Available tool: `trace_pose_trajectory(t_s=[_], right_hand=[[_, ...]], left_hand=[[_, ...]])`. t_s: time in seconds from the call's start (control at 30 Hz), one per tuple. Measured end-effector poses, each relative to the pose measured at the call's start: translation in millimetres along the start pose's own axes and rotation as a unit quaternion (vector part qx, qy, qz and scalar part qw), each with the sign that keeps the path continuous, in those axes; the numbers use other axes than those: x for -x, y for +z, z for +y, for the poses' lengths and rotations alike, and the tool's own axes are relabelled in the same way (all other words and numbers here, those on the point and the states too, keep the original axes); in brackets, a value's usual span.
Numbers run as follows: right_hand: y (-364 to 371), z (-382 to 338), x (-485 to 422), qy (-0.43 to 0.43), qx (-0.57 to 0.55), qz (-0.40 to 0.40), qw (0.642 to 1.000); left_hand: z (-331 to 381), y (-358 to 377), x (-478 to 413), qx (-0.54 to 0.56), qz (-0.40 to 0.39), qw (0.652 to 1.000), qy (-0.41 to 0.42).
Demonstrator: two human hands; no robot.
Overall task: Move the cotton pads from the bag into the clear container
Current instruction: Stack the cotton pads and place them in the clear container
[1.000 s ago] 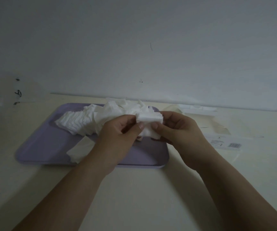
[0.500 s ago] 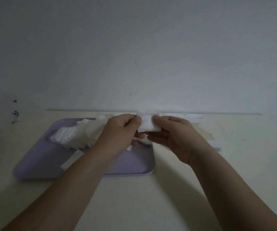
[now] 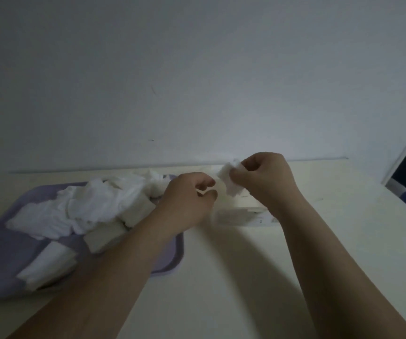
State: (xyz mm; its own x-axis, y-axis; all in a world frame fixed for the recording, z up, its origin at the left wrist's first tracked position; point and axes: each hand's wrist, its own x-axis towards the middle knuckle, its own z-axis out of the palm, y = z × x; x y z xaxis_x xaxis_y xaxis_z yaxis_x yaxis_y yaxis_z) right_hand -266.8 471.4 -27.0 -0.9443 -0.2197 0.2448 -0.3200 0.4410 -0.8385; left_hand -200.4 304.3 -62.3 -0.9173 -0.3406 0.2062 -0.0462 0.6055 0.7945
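A plain wall fills the far half of the view. Below it a pale surface runs from the near edge to the wall. On its left lies a purple tray. It carries a loose heap of cotton pads, some in short stacks, some spilled flat. The tray likely serves as a staging place, keeping the pads together and off the bare surface.

Both forearms reach in from the near edge and meet to the right of the tray. The left hand hovers over the tray's far right corner. Its fingers are curled, with the thumb close to the forefinger. The picture is blurred there, so I cannot tell whether they hold anything.

The right hand is raised a little farther and to the right. Its fingers are bent inward and pinch a small wad of pads by the upper edge, so the rest hangs free. That grip suits lowering the wad edge first into a narrow opening.

Just under and beyond the hands sits a pale, see-through boxy thing. It is probably the clear container, though it is too washed out to be sure. No bag can be made out. Most pads are on the tray, so the task looks far from finished.
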Motion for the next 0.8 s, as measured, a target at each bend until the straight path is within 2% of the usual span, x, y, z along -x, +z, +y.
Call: trace_pose_trajectory(t_s=[0.1,0.2,0.37,0.47,0.53,0.63,0.8], right_hand=[[6,7,-3,0.027,0.151,-0.014,0.988],[17,9,-3,0.041,0.205,-0.025,0.978],[17,3,-1,0.024,0.179,-0.070,0.981],[7,5,0,0.027,0.136,-0.128,0.982],[5,7,4,0.024,0.145,-0.147,0.978],[9,11,6,0.002,0.182,-0.130,0.975],[14,14,6,0.015,0.167,-0.118,0.979]], left_hand=[[-4,11,4,0.022,0.014,1.000,0.002],[-6,17,11,0.094,0.010,0.995,-0.021],[-10,19,21,0.145,0.011,0.988,-0.046],[-14,18,22,0.131,0.012,0.990,-0.040],[-15,18,23,0.110,0.011,0.994,-0.026],[-13,18,25,0.076,0.003,0.997,-0.009],[-13,18,27,0.057,-0.003,0.998,0.014]])
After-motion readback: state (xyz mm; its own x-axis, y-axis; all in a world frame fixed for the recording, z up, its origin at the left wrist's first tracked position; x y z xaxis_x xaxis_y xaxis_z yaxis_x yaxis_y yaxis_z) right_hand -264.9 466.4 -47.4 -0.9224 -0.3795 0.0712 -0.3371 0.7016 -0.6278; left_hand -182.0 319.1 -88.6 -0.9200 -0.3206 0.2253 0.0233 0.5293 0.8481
